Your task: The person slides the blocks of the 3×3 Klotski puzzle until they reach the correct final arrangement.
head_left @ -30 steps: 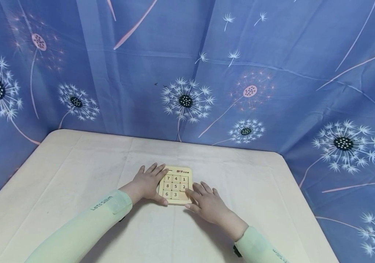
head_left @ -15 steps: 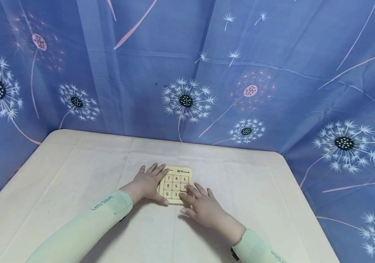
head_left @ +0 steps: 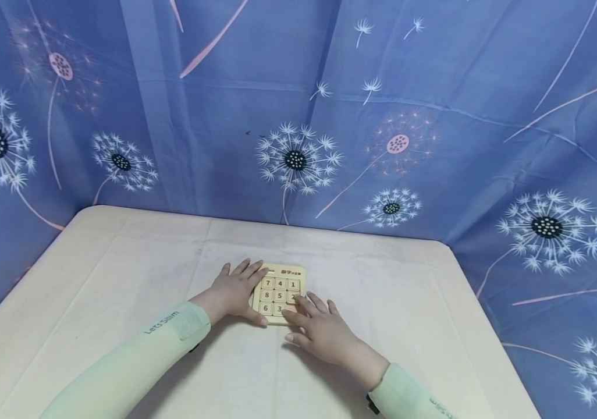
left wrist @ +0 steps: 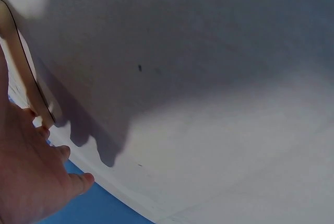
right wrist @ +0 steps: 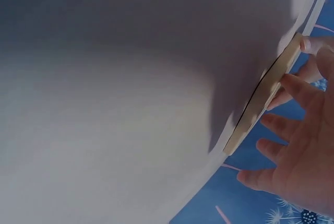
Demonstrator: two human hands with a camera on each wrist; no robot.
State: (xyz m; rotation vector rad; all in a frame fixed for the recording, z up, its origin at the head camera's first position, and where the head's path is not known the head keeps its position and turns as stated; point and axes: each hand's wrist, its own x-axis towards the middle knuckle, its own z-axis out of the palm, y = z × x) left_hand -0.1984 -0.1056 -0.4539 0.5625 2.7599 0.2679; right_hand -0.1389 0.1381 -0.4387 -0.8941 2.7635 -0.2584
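Observation:
A pale yellow sliding number puzzle point(head_left: 274, 320) lies flat on the table, its square tiles numbered in rows. My left hand point(head_left: 233, 293) rests against its left side, fingers spread, with the index finger at the upper corner and the thumb at the lower one. Over the lower right of the board, my right hand point(head_left: 327, 334) reaches in with loosely bent fingers; its fingertips are right at tiles 2 and 3 and hide the bottom right slot. The right wrist view shows the puzzle's side edge point(right wrist: 266, 91) beside the fingers.
A cream cloth covers the table point(head_left: 136, 273), whose far edge meets a blue curtain point(head_left: 215, 145) printed with dandelions. The same curtain hangs along both sides. Light green sleeves point(head_left: 136, 358) cover the forearms.
My right hand has shifted slightly left and toward me, its index finger moving from near tile 2 to beside tile 3. The left hand and the puzzle stay in place.

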